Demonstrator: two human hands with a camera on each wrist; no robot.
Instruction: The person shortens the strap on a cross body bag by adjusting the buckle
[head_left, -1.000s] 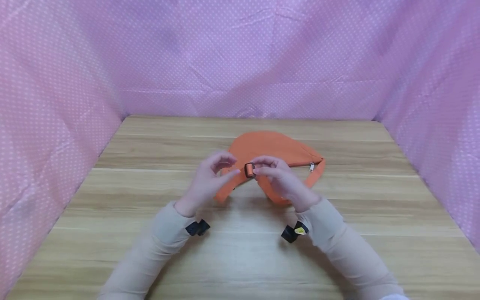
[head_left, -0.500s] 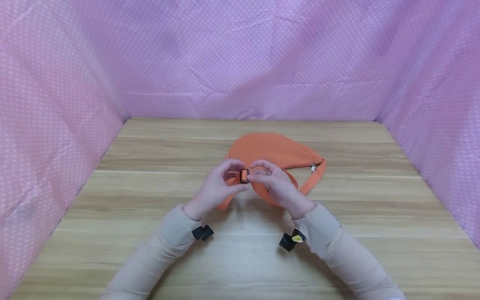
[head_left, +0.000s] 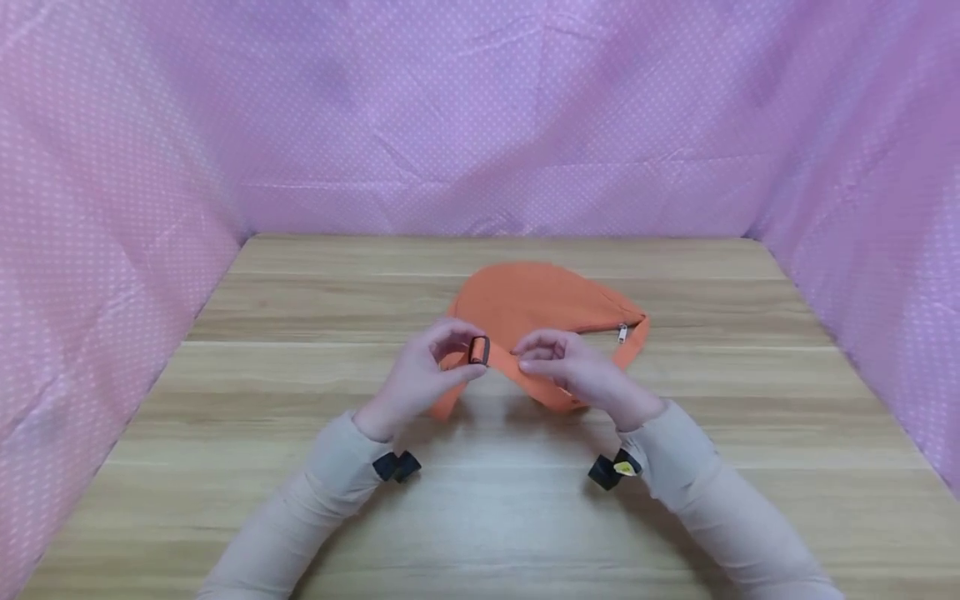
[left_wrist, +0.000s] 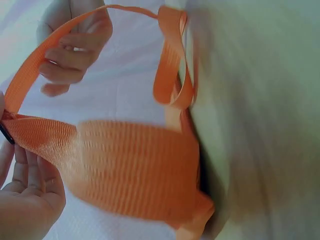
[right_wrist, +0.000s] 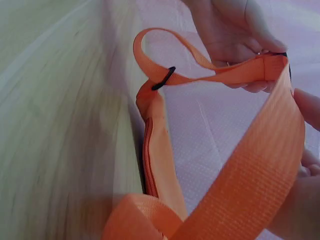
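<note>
An orange sling bag (head_left: 525, 296) lies on the table, its webbing strap (head_left: 543, 392) looping up toward me. My left hand (head_left: 420, 371) pinches the dark strap slider (head_left: 487, 351) between thumb and fingers, raised in front of the bag. Close by on the right, my right hand (head_left: 581, 371) has thumb and index finger together at the strap's edge, apart from the slider. In the right wrist view a black loop (right_wrist: 164, 79) joins the strap to the bag's end. Broad webbing covers the middle of the left wrist view.
The bag rests on a wood-grain table (head_left: 480, 517). A metal zipper pull (head_left: 622, 333) hangs at the bag's right end. Pink dotted cloth (head_left: 495, 108) stands around the back and both sides.
My left hand has gone from open beside the slider to pinching it. My right hand has let go of the slider and moved right along the strap. A length of strap now spans between the hands.
</note>
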